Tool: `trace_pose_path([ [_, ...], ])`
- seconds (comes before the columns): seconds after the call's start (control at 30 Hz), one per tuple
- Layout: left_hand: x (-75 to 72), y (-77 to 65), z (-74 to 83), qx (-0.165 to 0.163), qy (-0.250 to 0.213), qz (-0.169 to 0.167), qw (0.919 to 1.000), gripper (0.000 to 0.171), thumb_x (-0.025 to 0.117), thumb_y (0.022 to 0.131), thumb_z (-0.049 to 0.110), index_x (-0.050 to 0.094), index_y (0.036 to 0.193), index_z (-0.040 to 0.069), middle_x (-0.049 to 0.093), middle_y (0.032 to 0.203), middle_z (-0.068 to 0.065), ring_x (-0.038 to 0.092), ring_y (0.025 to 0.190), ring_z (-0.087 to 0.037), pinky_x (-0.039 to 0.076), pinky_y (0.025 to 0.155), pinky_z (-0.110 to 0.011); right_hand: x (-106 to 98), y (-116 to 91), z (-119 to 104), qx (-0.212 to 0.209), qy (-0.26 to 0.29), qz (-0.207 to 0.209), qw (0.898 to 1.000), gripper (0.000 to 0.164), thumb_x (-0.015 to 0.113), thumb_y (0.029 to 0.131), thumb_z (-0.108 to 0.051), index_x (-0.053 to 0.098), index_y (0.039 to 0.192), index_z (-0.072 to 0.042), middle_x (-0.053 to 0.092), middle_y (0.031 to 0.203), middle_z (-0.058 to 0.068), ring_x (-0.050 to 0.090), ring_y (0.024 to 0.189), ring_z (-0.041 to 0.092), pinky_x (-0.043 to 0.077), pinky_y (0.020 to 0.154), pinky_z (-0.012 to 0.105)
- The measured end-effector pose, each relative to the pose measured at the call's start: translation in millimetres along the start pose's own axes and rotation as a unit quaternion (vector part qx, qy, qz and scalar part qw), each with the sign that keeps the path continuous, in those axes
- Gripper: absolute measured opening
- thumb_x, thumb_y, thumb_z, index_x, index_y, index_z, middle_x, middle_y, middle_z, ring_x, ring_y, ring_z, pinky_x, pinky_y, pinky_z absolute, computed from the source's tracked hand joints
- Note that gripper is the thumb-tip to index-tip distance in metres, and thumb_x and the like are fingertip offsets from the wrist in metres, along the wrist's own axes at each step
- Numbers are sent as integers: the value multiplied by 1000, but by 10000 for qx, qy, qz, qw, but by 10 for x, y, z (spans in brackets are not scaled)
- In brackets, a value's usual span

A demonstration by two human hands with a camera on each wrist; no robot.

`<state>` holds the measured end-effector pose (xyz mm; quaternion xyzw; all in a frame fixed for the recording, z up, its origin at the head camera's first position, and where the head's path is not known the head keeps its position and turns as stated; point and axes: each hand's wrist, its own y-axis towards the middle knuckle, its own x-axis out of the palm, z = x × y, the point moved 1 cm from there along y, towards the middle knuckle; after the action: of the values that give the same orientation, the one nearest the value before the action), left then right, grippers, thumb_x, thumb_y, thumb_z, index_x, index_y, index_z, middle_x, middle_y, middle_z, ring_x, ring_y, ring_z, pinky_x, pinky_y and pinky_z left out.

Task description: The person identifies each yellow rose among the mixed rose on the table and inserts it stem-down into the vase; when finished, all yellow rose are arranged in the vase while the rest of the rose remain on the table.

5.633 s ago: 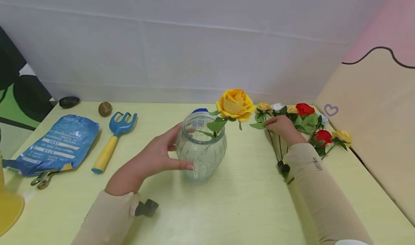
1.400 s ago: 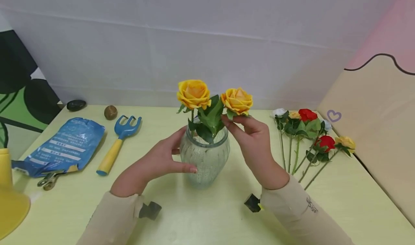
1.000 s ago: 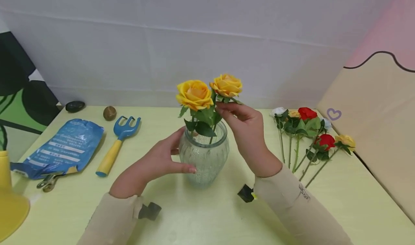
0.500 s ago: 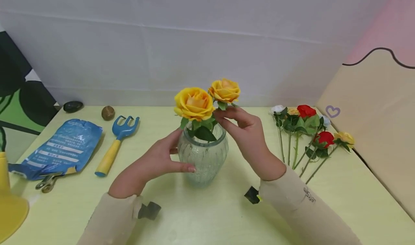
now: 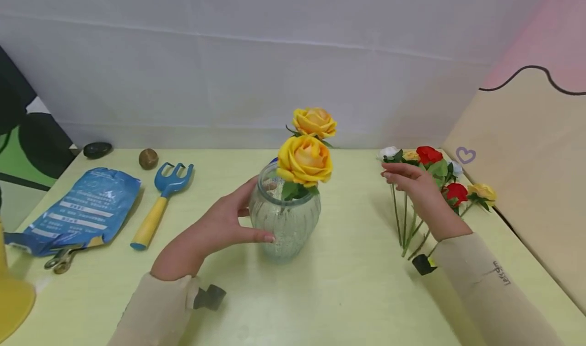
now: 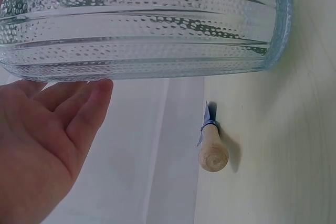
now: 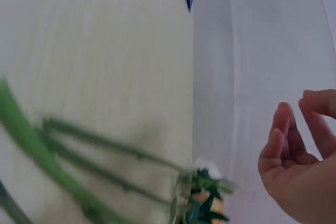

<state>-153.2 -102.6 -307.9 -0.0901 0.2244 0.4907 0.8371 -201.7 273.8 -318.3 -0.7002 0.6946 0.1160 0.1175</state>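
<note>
My left hand (image 5: 224, 219) holds the ribbed clear glass vase (image 5: 286, 229) from its left side, thumb across the front and fingers behind. In the left wrist view, fingertips touch the bumpy glass of the vase (image 6: 157, 30). Two yellow roses stand in it: a nearer rose (image 5: 305, 160) leaning over the rim and a farther rose (image 5: 315, 122) behind it. My right hand (image 5: 421, 191), holding nothing, hovers over the loose flowers at the right, fingers loosely bent. A white rose (image 5: 388, 152) lies just beyond its fingertips. The right wrist view shows this hand (image 7: 299, 161) apart from the stems (image 7: 52, 166).
Red roses (image 5: 429, 155) and a yellow rose (image 5: 482, 192) lie at the right. On the left are a blue bag (image 5: 87, 203), a yellow-handled hand fork (image 5: 160, 203), a brown ball (image 5: 148, 159) and a black stone (image 5: 97, 150). A wooden-handled tool (image 6: 212, 150) lies behind the vase.
The right hand has put the second yellow rose in the vase, let go and moved right to the loose flowers. The nearer rose has swung right and lower. The left hand stays on the vase.
</note>
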Motion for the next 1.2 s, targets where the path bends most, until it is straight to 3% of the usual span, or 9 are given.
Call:
trace_pose_path([
  [0.13,-8,2,3,-46,20,10,10000,100,83,68,30,21,148,24,44,138,-7,49,117,-33,42,92,-51,-324,175,238,757,-801,327,9934,42,52,95,-27,50,128,-1,52,122,8,54,106,23,42,95,39],
  [0.23,-6,4,-2,-6,37,25,10000,100,83,68,29,22,148,24,42,139,-6,48,118,-33,42,93,-50,-449,257,349,1090,-1410,431,9830,40,47,97,-21,48,129,3,47,127,21,51,110,34,39,97,46],
  [0.47,-9,3,-5,19,46,51,10000,100,83,68,28,22,148,23,42,139,-7,47,119,-33,41,94,-50,-489,385,466,1044,-2991,170,9483,34,46,93,-16,56,120,3,55,114,24,52,98,36,45,80,45],
  [0.7,1,16,-9,79,39,34,10000,100,83,68,28,22,147,24,43,138,-6,48,118,-32,42,93,-50,-486,441,545,1066,-3078,42,9455,32,49,93,-13,57,117,6,61,104,24,59,89,33,49,76,41],
  [0.93,-6,11,-13,62,71,6,10000,100,82,69,29,21,148,24,44,138,-7,48,118,-32,42,93,-50,-467,478,608,1101,-3145,-98,9428,32,53,91,-13,59,115,7,59,107,24,61,86,31,49,75,40],
  [1.2,-5,17,-11,108,97,25,9999,100,83,69,29,21,148,24,43,138,-6,47,119,-32,41,94,-49,-461,525,650,785,-3678,-410,9257,36,54,84,-10,59,114,8,55,113,27,53,93,35,47,73,40],
])
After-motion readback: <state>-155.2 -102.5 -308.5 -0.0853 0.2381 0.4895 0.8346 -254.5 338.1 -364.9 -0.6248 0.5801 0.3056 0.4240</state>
